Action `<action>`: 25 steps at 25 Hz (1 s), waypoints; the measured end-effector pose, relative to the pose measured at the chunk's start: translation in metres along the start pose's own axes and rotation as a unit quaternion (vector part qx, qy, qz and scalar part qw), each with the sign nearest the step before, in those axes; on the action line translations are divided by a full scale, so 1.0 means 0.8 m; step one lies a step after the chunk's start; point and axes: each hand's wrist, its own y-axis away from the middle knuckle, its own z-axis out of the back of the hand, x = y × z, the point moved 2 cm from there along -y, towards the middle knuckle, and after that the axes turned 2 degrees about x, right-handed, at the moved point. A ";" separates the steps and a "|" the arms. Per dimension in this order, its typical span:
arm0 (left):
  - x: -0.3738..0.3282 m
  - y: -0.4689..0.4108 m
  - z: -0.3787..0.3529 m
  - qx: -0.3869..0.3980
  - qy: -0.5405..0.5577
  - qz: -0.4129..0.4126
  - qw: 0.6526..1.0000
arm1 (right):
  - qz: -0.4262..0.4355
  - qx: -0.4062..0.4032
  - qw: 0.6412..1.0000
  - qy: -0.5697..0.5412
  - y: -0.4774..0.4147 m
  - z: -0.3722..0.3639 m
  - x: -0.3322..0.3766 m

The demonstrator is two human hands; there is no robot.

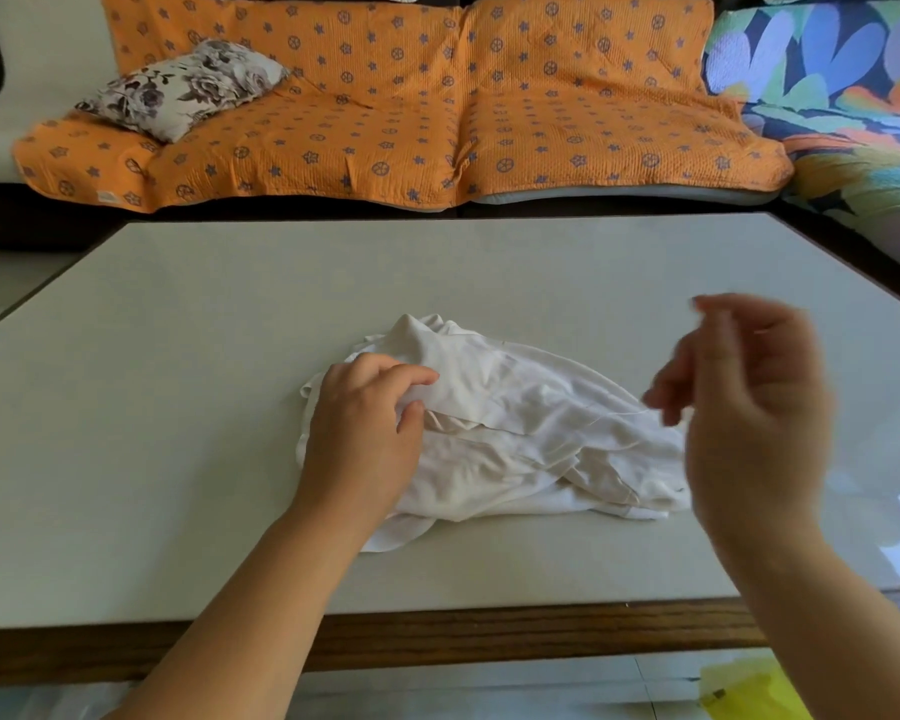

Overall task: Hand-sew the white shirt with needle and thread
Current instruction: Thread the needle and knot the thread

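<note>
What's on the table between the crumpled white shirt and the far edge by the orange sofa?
Nothing: in the head view the pale tabletop is bare from the crumpled white shirt to its far edge.

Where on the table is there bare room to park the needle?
The table is bare left of the left hand, along the far edge beyond the white shirt, and in the near strip before the wooden rim. The middle is crowded: shirt, and right hand raised over its right end.

Orange-covered sofa (401, 111) with floral pillow (183, 88) behind pale table (178, 407).
</note>
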 end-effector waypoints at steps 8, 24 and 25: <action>-0.081 0.039 -0.016 0.343 0.218 -0.069 0.911 | -0.210 0.169 0.946 -0.182 0.006 -0.023 0.003; -0.053 0.064 0.032 0.381 0.314 0.098 0.864 | -0.327 -0.046 0.922 -0.203 -0.006 0.025 -0.021; -0.056 0.068 0.040 0.378 0.327 0.101 0.860 | -0.312 -0.052 0.930 -0.186 -0.003 0.028 -0.017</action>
